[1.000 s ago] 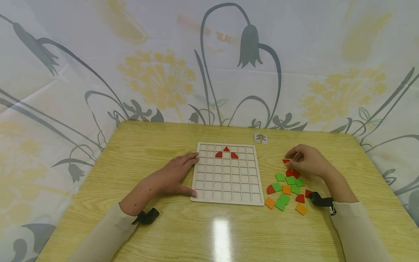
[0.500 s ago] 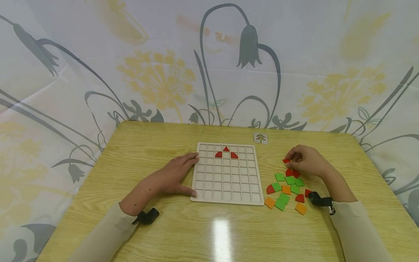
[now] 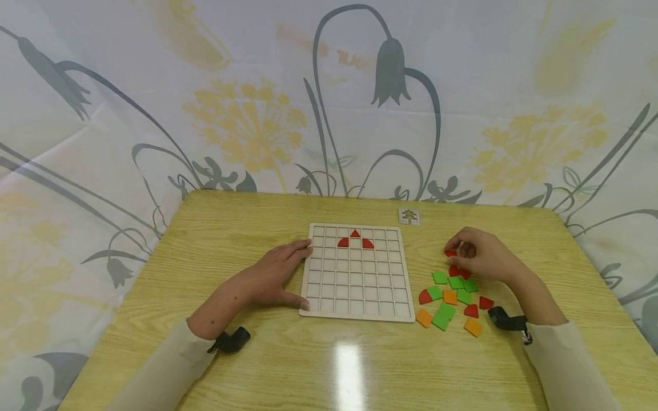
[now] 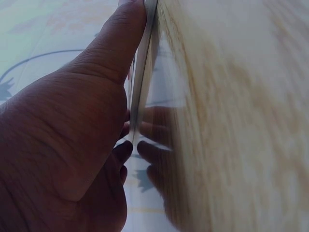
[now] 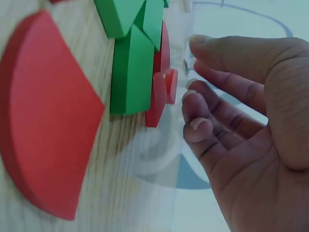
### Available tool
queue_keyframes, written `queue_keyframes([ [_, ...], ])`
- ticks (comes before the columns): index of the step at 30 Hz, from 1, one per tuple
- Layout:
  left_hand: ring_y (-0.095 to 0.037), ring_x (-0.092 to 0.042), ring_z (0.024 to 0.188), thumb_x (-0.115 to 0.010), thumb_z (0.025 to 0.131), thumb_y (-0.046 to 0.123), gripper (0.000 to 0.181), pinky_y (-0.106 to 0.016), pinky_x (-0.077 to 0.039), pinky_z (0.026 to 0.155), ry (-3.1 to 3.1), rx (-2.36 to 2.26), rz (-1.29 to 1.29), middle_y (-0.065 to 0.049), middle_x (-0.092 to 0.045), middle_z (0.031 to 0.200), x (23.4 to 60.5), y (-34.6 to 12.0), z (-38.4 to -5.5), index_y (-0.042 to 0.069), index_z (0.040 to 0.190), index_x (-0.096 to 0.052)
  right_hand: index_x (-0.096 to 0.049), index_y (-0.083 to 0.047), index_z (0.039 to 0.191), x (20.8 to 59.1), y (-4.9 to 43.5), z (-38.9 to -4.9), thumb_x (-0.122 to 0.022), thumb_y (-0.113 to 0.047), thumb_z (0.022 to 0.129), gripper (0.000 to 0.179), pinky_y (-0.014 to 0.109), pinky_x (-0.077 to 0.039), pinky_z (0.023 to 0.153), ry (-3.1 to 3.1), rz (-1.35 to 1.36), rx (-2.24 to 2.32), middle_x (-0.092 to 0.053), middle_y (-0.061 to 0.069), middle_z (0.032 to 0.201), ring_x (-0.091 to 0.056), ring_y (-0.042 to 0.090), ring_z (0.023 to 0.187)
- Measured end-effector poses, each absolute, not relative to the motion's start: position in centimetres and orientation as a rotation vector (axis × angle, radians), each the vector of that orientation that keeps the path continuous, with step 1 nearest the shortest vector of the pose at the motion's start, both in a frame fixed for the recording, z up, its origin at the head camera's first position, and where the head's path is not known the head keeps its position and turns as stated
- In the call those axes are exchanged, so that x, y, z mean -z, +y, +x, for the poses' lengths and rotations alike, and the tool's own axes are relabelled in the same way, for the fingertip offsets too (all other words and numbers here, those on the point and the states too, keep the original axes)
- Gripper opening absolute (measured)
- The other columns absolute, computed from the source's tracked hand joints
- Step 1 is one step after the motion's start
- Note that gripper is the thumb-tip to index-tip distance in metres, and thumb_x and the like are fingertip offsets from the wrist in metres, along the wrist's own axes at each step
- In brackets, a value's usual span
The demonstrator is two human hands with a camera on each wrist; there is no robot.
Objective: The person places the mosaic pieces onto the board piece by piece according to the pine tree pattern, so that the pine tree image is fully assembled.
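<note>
A square white grid board lies on the table, with two red quarter-circles and a red triangle in its upper cells. My left hand rests along the board's left edge, fingers near the upper side and thumb at the lower corner. In the left wrist view the thumb lies along the edge. My right hand hovers over the far end of the loose pieces, fingers loosely bent near a red piece. The right wrist view shows nothing between its thumb and fingers.
Green squares, orange squares and red quarter-circles lie scattered and partly overlapping right of the board. A small card with a tree pattern lies behind the board. Patterned cloth hangs at the table's back.
My right hand's thumb and fingers have spread a little, and its wrist has shifted slightly right, uncovering a red piece beside it. The left hand and the board stay where they were.
</note>
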State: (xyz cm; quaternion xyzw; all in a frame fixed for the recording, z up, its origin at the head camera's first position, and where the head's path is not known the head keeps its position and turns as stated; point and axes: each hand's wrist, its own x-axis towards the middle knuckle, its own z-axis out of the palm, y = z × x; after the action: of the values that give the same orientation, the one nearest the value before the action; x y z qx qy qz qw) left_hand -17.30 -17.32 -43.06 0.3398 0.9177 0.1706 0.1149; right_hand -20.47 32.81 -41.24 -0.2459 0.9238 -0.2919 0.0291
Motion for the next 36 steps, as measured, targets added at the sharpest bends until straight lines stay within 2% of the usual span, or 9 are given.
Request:
queue_keyframes([
  [7, -0.031, -0.016, 0.163, -0.078, 0.084, 0.071, 0.119, -0.055, -0.023, 0.129, 2.688, -0.501, 1.007, -0.007, -0.014, 0.178, 43.0, -17.3, -17.2, 0.008, 0.169, -0.023, -0.076, -0.010, 0.109, 41.2, 32.2, -19.9, -0.083, -0.003, 0.091, 0.020, 0.026, -0.050, 0.062, 2.741, -0.942, 1.002, -0.065, -0.002, 0.094, -0.056, 0.007, 0.073],
  [14, -0.033, -0.019, 0.162, -0.080, 0.083, 0.070, 0.120, -0.057, -0.024, 0.128, 2.693, -0.516, 1.013, -0.010, -0.017, 0.177, 43.0, -17.3, -17.1, 0.005, 0.169, -0.025, -0.075, -0.013, 0.110, 41.7, 31.9, -19.9, -0.082, -0.004, 0.092, 0.021, 0.026, -0.051, 0.061, 2.504, -1.065, 1.066, -0.069, -0.002, 0.094, -0.058, 0.011, 0.070],
  [24, -0.035, -0.022, 0.161, -0.082, 0.083, 0.068, 0.119, -0.057, -0.025, 0.127, 2.701, -0.533, 1.038, -0.012, -0.019, 0.176, 43.1, -17.3, -17.1, 0.003, 0.167, -0.028, -0.073, -0.016, 0.104, 41.6, 31.3, -19.5, -0.084, -0.011, 0.092, 0.018, 0.026, -0.047, 0.062, 2.547, -1.008, 0.911, -0.062, -0.005, 0.089, -0.051, 0.006, 0.070],
  [29, -0.034, -0.020, 0.162, -0.080, 0.083, 0.070, 0.120, -0.056, -0.024, 0.128, 2.698, -0.513, 1.021, -0.011, -0.017, 0.177, 43.1, -17.3, -17.1, 0.005, 0.168, -0.026, -0.070, -0.018, 0.097, 41.5, 31.0, -19.4, -0.083, -0.007, 0.092, 0.018, 0.025, -0.047, 0.062, 2.581, -1.021, 0.877, -0.060, -0.004, 0.089, -0.050, 0.006, 0.070],
  [32, -0.032, -0.018, 0.162, -0.079, 0.083, 0.071, 0.120, -0.055, -0.023, 0.128, 2.698, -0.502, 1.010, -0.009, -0.016, 0.177, 43.1, -17.3, -17.1, 0.007, 0.169, -0.024, -0.071, -0.015, 0.100, 41.5, 30.8, -19.3, -0.083, -0.005, 0.092, 0.018, 0.026, -0.048, 0.063, 2.597, -0.999, 0.872, -0.061, -0.005, 0.089, -0.051, 0.006, 0.070],
  [36, -0.032, -0.017, 0.163, -0.078, 0.084, 0.070, 0.120, -0.055, -0.022, 0.129, 2.695, -0.495, 1.006, -0.008, -0.015, 0.178, 43.1, -17.3, -17.2, 0.007, 0.169, -0.024, -0.073, -0.011, 0.109, 41.3, 30.8, -19.4, -0.084, -0.010, 0.092, 0.021, 0.027, -0.049, 0.065, 2.629, -0.945, 0.845, -0.063, -0.004, 0.092, -0.051, 0.006, 0.073],
])
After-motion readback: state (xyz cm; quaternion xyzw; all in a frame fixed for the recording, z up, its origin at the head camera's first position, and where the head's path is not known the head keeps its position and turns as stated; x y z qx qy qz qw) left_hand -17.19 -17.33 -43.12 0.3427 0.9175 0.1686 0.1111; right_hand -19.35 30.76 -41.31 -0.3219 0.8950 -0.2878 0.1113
